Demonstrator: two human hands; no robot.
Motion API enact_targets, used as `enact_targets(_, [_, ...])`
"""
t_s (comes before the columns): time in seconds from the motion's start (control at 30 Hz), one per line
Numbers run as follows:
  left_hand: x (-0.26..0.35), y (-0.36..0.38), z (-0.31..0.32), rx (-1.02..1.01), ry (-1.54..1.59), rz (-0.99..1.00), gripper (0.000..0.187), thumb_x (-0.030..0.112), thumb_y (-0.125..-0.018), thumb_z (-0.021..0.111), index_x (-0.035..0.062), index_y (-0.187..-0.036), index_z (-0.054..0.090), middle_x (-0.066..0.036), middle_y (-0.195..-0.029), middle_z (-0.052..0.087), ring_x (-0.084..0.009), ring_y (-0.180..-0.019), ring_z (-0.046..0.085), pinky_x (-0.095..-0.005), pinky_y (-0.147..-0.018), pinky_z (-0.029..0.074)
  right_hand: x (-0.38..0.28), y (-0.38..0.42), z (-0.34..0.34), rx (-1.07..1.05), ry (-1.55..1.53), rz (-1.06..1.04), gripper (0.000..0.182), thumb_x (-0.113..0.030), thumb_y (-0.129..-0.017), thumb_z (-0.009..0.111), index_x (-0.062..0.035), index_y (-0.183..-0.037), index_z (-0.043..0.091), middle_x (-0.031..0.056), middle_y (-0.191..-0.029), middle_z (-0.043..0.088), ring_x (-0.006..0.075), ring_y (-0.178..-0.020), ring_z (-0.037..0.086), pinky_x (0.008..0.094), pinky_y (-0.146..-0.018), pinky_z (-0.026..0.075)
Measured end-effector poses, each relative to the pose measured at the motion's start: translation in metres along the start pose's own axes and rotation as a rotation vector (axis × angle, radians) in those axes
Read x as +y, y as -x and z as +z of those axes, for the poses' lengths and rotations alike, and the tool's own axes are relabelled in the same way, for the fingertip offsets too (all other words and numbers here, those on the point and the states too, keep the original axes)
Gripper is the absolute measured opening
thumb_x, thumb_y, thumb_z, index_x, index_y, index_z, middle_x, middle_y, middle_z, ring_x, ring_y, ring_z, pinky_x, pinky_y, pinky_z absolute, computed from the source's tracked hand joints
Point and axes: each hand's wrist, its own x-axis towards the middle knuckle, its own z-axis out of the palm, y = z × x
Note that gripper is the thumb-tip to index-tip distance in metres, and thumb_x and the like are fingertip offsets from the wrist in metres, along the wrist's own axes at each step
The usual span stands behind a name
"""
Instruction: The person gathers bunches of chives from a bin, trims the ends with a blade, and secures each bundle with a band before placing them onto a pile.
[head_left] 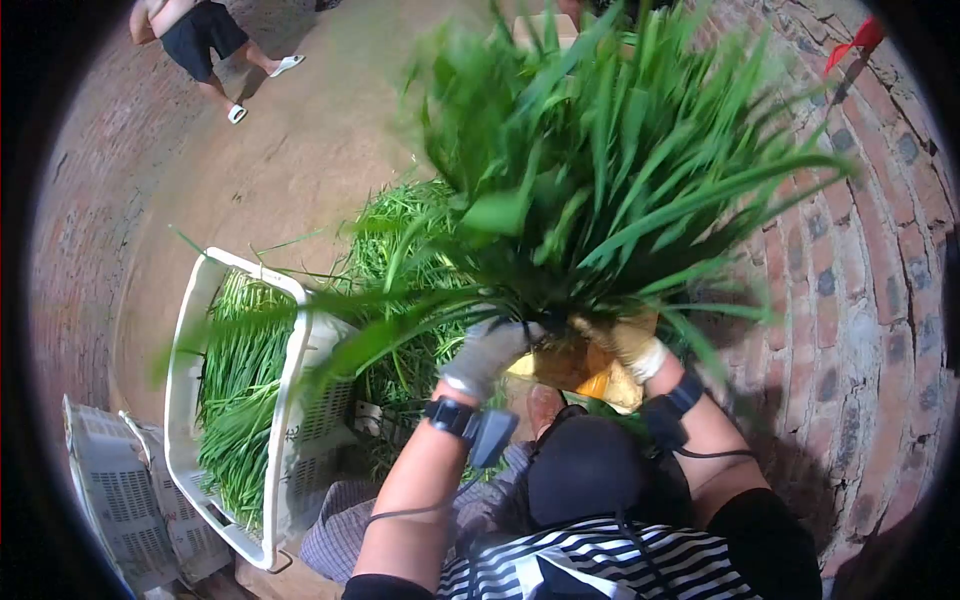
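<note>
A big bunch of garlic chives (610,170) fans out in front of me, its long flat leaves pointing away and blurred at the left. My left hand (490,355), in a pale glove, grips the bunch at its lower left; leaves hide the fingertips. On the other side my right hand (630,345), in a yellowed glove, is closed around the base of the same bunch. Just below and between the hands shows a yellow and orange thing (585,378) that I cannot make out. Loose chives (400,235) lie heaped on the ground behind my left hand.
A white plastic crate (290,400) with chives laid inside stands at my left. Beside it are more pale perforated crates (125,500). A brick wall (840,300) rises close on the right. A person (205,40) in dark shorts stands far left on the dirt floor (270,180).
</note>
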Motion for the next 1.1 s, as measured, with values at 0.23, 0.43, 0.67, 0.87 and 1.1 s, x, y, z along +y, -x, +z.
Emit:
enact_targets(0.23, [0.004,0.024,0.027,-0.156,0.743,-0.677,0.039,0.021,-0.085,0.064,0.0071,-0.120,0.058,-0.011,-0.120,0.061,-0.0241,-0.103,0.060,-0.0376,-0.084,0.049,-0.030,0.022,0.019,-0.383,0.931,-0.228,0.042,-0.023,-0.101,0.039,-0.0108,-0.141,0.038,0.0101,-0.141,0.043,0.0243,-0.126,0.046,0.0376,-0.108,0.036])
enact_targets(0.43, [0.015,0.035,0.025,-0.020,0.832,-0.548,0.061,0.015,-0.078,0.072,0.0038,-0.132,0.045,-0.010,-0.125,0.056,-0.0199,-0.113,0.055,-0.0320,-0.097,0.045,-0.002,0.065,0.037,-0.267,0.401,0.307,0.045,-0.029,-0.091,0.060,-0.0084,-0.130,0.055,0.0117,-0.134,0.053,0.0220,-0.121,0.052,0.0352,-0.103,0.041])
enact_targets(0.67, [0.026,-0.038,-0.023,0.088,0.762,-0.247,0.105,0.021,-0.067,0.081,0.0009,-0.147,0.017,-0.020,-0.138,0.043,-0.0292,-0.128,0.043,-0.0387,-0.109,0.033,-0.040,0.037,0.068,-0.061,-0.573,0.597,0.072,-0.051,-0.087,0.056,-0.0016,-0.136,0.038,0.0239,-0.137,0.044,0.0472,-0.119,0.048,0.0563,-0.100,0.041])
enact_targets(0.87, [-0.003,-0.023,-0.065,0.443,1.288,-0.478,0.078,0.002,-0.082,0.066,0.0073,-0.148,0.024,-0.017,-0.143,0.039,-0.0261,-0.131,0.040,-0.0370,-0.110,0.031,-0.027,0.054,0.027,0.002,-0.492,0.773,0.066,-0.038,-0.081,0.070,-0.0101,-0.135,0.045,0.0120,-0.130,0.053,0.0263,-0.111,0.057,0.0437,-0.092,0.049])
enact_targets(1.1, [-0.014,0.060,0.000,0.488,0.754,-0.672,0.054,0.016,-0.087,0.064,0.0011,-0.136,0.045,-0.016,-0.139,0.046,-0.0266,-0.129,0.043,-0.0370,-0.108,0.033,-0.043,0.049,0.044,-0.373,0.437,0.168,0.021,-0.018,-0.093,0.060,-0.0018,-0.105,0.065,0.0085,-0.106,0.066,0.0166,-0.096,0.061,0.0298,-0.084,0.049])
